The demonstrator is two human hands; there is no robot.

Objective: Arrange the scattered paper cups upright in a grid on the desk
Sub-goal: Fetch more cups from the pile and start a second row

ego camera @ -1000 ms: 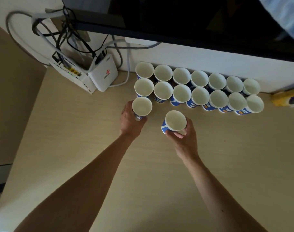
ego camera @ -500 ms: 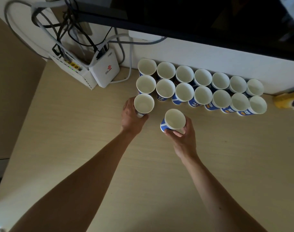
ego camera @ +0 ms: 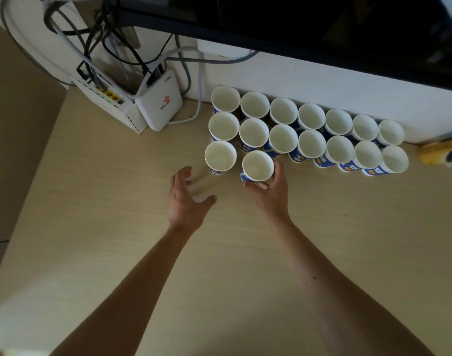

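Pale wooden desk [ego camera: 348, 240] beneath a dark screen [ego camera: 309, 19] at the far edge.

**Done:** a far row [ego camera: 311, 116] of seven upright paper cups along the wall, and a second row [ego camera: 311, 143] of seven touching it on the near side.

**In hand:** a third row.
- The right hand [ego camera: 272, 195] grips the held cup [ego camera: 257, 166] by its near side, in the second place from the left. Whether its base rests on the desk cannot be told.
- The left hand [ego camera: 185, 201] hovers with fingers spread, holding nothing, just near of the corner cup [ego camera: 220, 155], which stands upright and untouched.

**Left to do, by judgement:** five places to the right. No loose cups are in view.

**Surroundings:** two white network boxes [ego camera: 159, 107] with cables [ego camera: 91, 34] lie far left, apart from the grid. A yellow object [ego camera: 435, 152] lies beyond the rows' right end.
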